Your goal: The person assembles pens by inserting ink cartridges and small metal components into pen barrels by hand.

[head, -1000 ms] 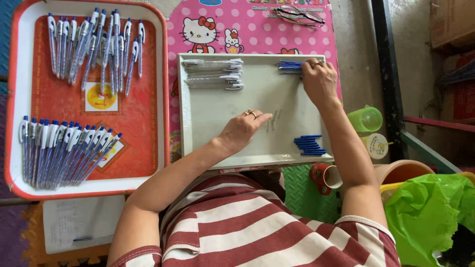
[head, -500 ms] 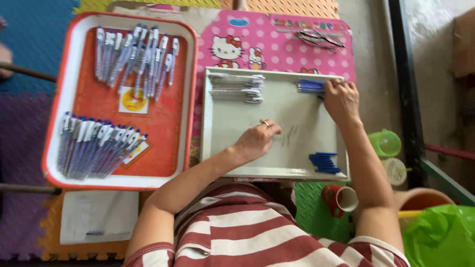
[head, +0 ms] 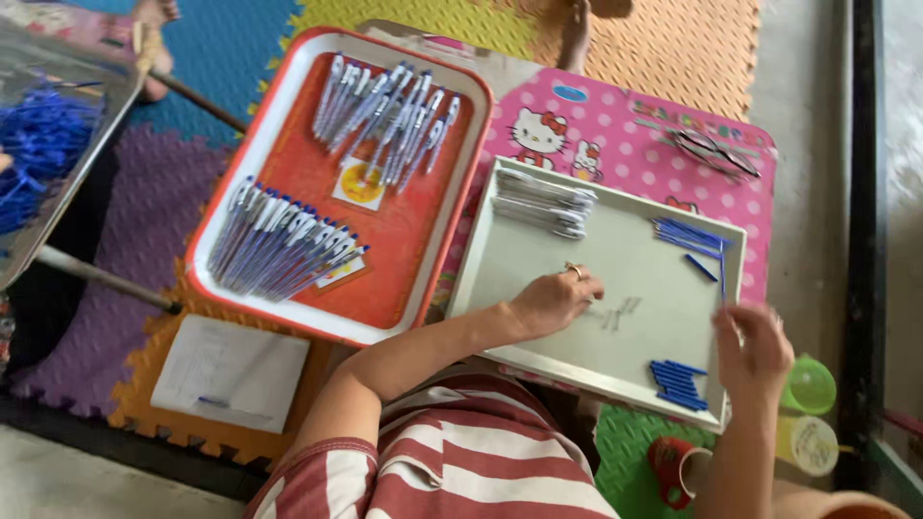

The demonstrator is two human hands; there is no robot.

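While lifted, the thin blue refill point(head: 723, 279) blurs.

The middle of the white tray point(head: 519, 259) lies open between the left hand point(head: 553, 303) and right hand point(head: 750, 348), hemmed by grey barrels point(head: 543, 204), blue refills point(head: 690, 235) and blue caps point(head: 679, 384).

Single view, head-worn camera, looking steeply down over the wearer's red-and-white striped shirt point(head: 461, 461) at bottom centre. Frame is rolled, so the shallow grey rectangular tray point(head: 538, 288) sits skewed at centre right, at about arm's reach. The pink dotted desk point(head: 615, 125) runs toward upper right. An orange plastic tray with white rim point(head: 288, 144) fills upper left. Coloured foam floor mats point(head: 163, 202) border the left edge. No second view to overlap.
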